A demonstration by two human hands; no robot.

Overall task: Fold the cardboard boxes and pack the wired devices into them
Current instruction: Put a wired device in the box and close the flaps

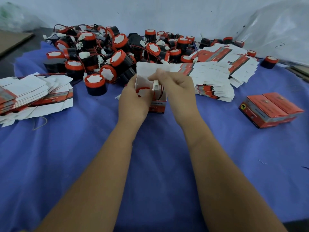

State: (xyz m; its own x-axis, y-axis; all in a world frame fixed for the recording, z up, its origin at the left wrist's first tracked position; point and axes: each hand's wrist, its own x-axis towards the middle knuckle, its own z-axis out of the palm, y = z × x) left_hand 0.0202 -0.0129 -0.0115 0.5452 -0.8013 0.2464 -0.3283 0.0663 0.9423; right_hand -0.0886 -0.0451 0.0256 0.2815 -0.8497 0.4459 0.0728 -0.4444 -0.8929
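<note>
Blue cloth spread over the table, pale wall behind. Centre of view: small open cardboard box, red and white, standing upright on the cloth with its white lid flap raised at the back. Left hand wrapped around the box's left side, fingers curled against it, gripping. Inside the box, red-topped round wired device partly visible beside the left fingers. Right hand above the box opening, thumb and fingertips pinching a white connector plug on thin red and black wires that lead down into the box. Behind the hands, large heap of loose devices, black bodies with red caps, white plugs and red wires tangled among them. Left of the hands, pile of flat unfolded boxes; right of the hands, second, bigger pile of flat boxes. Far right on the cloth, two closed red boxes lying side by side, touching. Brown cardboard sheet at far left edge, clear plastic sheeting at upper right.
</note>
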